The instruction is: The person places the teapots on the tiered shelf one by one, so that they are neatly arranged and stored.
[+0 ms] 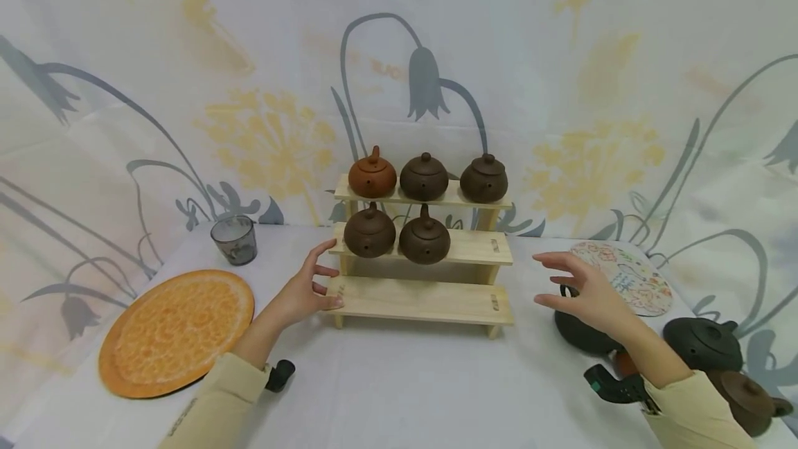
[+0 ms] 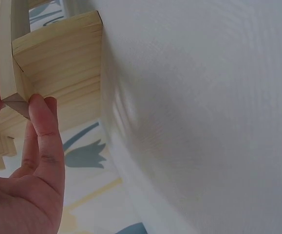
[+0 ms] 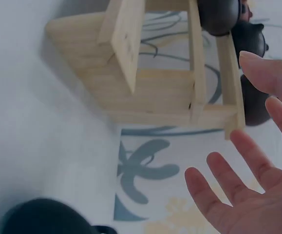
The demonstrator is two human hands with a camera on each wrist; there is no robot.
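Note:
A three-tier wooden display stand (image 1: 419, 298) stands at the middle of the table. On its top tier sit a reddish-brown teapot (image 1: 372, 177) and two dark brown teapots (image 1: 424, 178); two more brown teapots (image 1: 369, 233) sit on the left and middle of the second tier. The bottom board carries nothing. My left hand (image 1: 309, 288) pinches the left end of that board between thumb and fingers, as the left wrist view shows at the board's corner (image 2: 15, 90). To the right of the stand, my right hand (image 1: 582, 289) hovers with fingers spread, touching nothing.
Behind and below my right hand are a black teapot (image 1: 580, 331), another black teapot (image 1: 703, 344) and a brown teapot (image 1: 745, 400). A patterned round mat (image 1: 630, 276) lies behind them. At left are an orange round mat (image 1: 181, 331) and a grey glass (image 1: 237, 241).

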